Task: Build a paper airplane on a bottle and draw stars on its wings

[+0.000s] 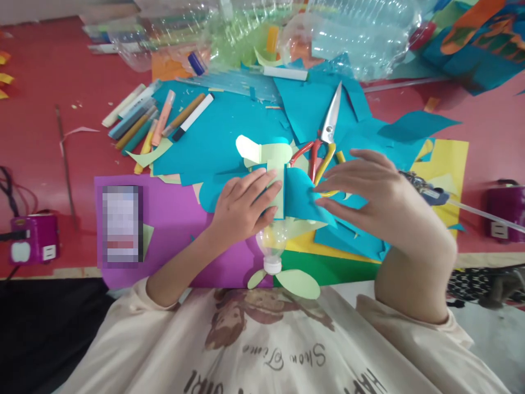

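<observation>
A small plastic bottle (273,241) with a white cap lies with the cap towards me, its body wrapped in pale green and blue paper. My left hand (246,205) rests over the wrapped body, fingers stretched out and lying flat on the pale green strip (275,169). From the wrap's right side stands a curved blue paper piece (301,191). At its outer edge, my right hand (365,189) has thumb and fingertips close together on the paper. Pale green rounded cut-outs (298,283) lie beside the cap, and others show at the wrap's far end.
Scissors (328,131) with red and yellow handles lie beyond my right hand. Several markers (139,117) are at the left, near a blurred phone (121,224) on purple paper (176,202). Large clear bottles (348,38) line the back. A glue gun (429,191) sits at the right.
</observation>
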{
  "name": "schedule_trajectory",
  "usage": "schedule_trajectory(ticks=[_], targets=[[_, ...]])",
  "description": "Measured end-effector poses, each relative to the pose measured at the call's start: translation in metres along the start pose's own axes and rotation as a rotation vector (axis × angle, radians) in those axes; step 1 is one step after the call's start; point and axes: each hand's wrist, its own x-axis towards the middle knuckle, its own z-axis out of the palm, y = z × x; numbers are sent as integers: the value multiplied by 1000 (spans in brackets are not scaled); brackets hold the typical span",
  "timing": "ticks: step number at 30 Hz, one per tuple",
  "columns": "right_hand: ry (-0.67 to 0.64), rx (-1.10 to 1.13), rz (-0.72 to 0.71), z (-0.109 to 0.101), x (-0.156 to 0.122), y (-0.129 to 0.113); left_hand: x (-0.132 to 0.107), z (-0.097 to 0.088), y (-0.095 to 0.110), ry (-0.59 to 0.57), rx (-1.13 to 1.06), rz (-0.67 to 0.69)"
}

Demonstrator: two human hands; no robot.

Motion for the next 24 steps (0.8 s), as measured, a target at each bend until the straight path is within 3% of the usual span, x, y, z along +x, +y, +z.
schedule_trajectory(ticks=[4,7,11,17,24], targets=[[42,-127,55,25,-9,-13,2,-3,-5,27,64,60],[110,-37,-63,45,-4,-15,4,-3,-8,13,50,111],[218,63,-96,62,12,-8,3,1,-12,15,33,111],[305,143,117,79,30,5,2,6,-14,93,44,131],[354,121,154,86,28,6,1,8,-12,103,16,111]])
